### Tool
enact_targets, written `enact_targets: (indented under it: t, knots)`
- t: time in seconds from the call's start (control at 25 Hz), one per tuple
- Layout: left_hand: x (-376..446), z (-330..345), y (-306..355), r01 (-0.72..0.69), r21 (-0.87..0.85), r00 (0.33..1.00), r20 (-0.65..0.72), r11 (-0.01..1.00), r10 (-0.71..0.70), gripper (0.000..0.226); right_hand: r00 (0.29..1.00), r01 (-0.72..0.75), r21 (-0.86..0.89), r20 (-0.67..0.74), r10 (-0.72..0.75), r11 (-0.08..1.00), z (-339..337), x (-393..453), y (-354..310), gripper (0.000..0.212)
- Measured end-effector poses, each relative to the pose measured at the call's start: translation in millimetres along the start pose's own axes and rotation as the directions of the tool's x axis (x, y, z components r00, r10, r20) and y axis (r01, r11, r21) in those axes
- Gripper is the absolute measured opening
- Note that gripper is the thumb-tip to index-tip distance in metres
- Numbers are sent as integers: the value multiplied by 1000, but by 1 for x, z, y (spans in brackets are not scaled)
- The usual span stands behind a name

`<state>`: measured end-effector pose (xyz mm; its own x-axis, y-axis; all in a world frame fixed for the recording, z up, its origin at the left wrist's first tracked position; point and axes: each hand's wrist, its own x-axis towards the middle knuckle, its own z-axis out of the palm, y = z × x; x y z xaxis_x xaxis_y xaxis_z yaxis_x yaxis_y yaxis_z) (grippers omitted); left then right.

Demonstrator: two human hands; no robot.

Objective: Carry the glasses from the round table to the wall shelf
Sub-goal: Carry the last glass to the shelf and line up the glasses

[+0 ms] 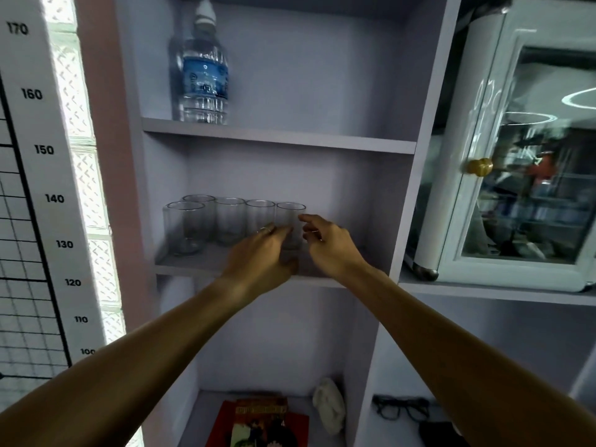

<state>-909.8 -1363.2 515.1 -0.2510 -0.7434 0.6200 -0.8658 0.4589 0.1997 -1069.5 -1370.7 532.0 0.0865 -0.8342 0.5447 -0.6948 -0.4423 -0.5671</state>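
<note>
Several clear drinking glasses stand in a row on the middle board of the lilac wall shelf (200, 264). The rightmost glass (291, 216) stands between both my hands. My left hand (261, 253) curls its fingers against that glass's lower left side, a ring on one finger. My right hand (325, 243) is just right of the glass, fingers spread, the index tip close to the rim. The glasses further left, such as the front one (185, 227), are untouched. The round table is out of view.
A water bottle (203, 75) stands on the board above. Below lie a red booklet (258, 421) and a pale cloth (329, 403). Right of the shelf stands a white glass-door cabinet (483, 259) with a brass knob; dark spectacles (401, 409) lie lower right. A height chart (42, 150) hangs left.
</note>
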Motion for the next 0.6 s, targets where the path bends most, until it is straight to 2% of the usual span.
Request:
enact_targets:
  t: [0.16, 0.28, 0.36, 0.48, 0.6]
  knots:
    - [-3, -8, -4, -18, -23, 1000, 26, 1000, 18, 46, 999, 7, 6, -37, -7, 1000, 8, 5, 2, 40]
    - [-10, -20, -16, -43, 55, 999, -2, 998, 43, 31, 984, 46, 43, -174, -37, 998, 19, 7, -1, 31]
    - [-17, -29, -33, -6, 99, 999, -32, 995, 9, 36, 969, 118, 56, -224, -103, 991, 31, 8, -12, 27]
    - [-30, -45, -62, 39, 146, 996, -86, 988, -27, 34, 956, 264, 55, -148, -253, 963, 53, 14, -34, 26]
    - [-45, -65, -86, 94, 128, 988, -131, 987, -77, 28, 942, 334, 51, -30, -333, 941, 75, 23, -60, 32]
